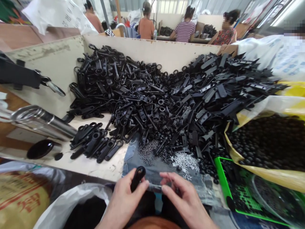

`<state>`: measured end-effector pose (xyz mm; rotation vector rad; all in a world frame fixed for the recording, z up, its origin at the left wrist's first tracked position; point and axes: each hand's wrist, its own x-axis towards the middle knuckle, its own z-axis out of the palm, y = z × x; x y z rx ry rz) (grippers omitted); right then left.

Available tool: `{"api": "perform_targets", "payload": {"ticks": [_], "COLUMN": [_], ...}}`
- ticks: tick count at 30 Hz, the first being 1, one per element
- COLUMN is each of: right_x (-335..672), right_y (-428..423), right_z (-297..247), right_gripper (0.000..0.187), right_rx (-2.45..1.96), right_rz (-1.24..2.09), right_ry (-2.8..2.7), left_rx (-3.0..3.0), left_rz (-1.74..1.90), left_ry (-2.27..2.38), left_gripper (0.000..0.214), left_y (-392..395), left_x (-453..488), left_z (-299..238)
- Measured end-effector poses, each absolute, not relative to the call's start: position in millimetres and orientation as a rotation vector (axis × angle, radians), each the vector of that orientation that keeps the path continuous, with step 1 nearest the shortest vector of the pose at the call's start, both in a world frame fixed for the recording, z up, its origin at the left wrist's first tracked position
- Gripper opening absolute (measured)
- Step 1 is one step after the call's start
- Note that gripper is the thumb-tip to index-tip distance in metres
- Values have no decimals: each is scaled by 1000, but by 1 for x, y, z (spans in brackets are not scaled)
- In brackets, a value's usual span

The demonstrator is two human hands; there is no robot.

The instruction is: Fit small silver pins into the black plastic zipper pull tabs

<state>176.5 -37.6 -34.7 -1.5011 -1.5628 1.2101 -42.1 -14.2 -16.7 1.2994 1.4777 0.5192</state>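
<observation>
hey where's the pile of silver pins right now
In the head view, the silver pins lie right of centre on the cloth, just beyond the right hand and left of the green tray.

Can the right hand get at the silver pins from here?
Probably yes: the pins lie loose on the cloth just beyond the right hand, and nothing seems to stand between them.
</observation>
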Motion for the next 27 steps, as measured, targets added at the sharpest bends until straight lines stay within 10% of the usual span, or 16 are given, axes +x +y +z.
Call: {"api": "perform_targets", "payload": {"ticks": [11,27], "right_x": [187,186], "right_y": [12,22], "right_z": [-27,-28], "right_gripper": [21,21], "right_rx": [-1576,-1468], "right_rz": [661,691], "right_ry": [-1904,-1980], "left_rx": [2297,1485], "left_rz": [81,792], "left_ry": [1616,1650], "left_gripper": [26,34], "left_y": [30,12], "left_x": [-8,-44], "left_z": [-37,-45]}}
